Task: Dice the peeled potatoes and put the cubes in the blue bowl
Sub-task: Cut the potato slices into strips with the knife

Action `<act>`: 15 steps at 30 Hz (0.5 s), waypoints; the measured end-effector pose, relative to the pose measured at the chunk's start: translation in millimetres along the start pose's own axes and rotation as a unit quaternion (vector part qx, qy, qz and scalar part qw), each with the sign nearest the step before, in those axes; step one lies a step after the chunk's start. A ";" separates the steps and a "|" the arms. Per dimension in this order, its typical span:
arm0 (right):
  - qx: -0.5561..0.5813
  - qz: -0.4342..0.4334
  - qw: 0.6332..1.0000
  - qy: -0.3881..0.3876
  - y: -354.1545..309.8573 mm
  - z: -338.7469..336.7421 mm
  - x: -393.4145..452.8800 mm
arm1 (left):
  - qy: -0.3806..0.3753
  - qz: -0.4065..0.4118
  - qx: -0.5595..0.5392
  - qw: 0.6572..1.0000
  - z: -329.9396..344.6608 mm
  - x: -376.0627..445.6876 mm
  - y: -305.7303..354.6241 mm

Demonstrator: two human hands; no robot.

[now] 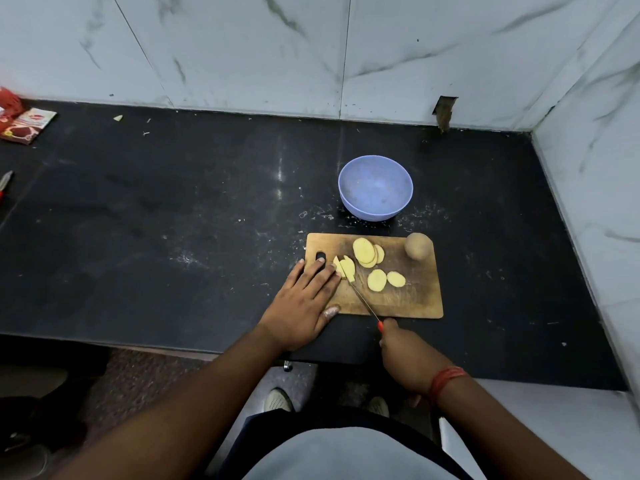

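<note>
Black stone counter (173, 209) set against white marbled wall tiles (415, 46). At the far left edge lie red printed packets (26, 124) and, nearer, the tip of a red-handled tool (5, 183). Small pale scraps (118, 117) are scattered near the back wall. The blue bowl (375, 187) stands just behind the wooden cutting board (408, 299), apart from it, with nothing visible inside. On the board's far right corner sits a whole potato (418, 246), brownish in tone. A fanned stack of round slices (367, 252) lies between that potato and the cut, and two single slices (385, 279) lie nearer the front edge.

The left hand (304, 299) lies flat, fingers straight, over the board's left end beside the handle slot (320, 255); its fingertips touch the slices being cut (344, 266). The right hand (405, 355) is curled round the orange handle of the knife (363, 301) in front of the board; a red thread band (445, 377) circles the wrist. The thin blade runs diagonally up-left from the handle and meets the held slices, some already split into strips. No cubes show in the bowl.
</note>
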State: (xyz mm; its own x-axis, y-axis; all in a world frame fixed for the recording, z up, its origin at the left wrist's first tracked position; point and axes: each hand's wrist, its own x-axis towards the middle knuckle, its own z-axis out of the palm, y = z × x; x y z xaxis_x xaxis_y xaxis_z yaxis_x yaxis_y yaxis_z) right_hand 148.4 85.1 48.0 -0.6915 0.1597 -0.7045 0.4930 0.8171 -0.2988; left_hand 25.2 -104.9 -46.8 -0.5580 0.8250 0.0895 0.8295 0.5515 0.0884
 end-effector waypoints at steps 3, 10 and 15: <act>0.007 -0.014 1.000 0.008 6.0 0.1 -1.5 | 0.016 -0.001 -0.014 1.000 -4.1 3.6 -3.5; 0.017 -0.013 0.999 0.036 9.2 -8.3 7.0 | -0.007 0.034 -0.007 0.999 -11.1 17.7 -21.2; 0.042 -0.009 0.999 0.027 1.7 -4.2 5.2 | 0.003 0.047 -0.011 0.999 -18.9 24.1 -22.7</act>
State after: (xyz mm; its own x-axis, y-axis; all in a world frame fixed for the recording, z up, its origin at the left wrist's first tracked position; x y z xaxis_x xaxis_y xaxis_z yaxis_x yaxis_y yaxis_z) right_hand 143.4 89.6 46.6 -0.7270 0.1762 -0.6636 0.5206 0.7716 -0.3655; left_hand -7.5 -99.9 -27.9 -0.4773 0.8726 0.1038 0.8778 0.4682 0.1009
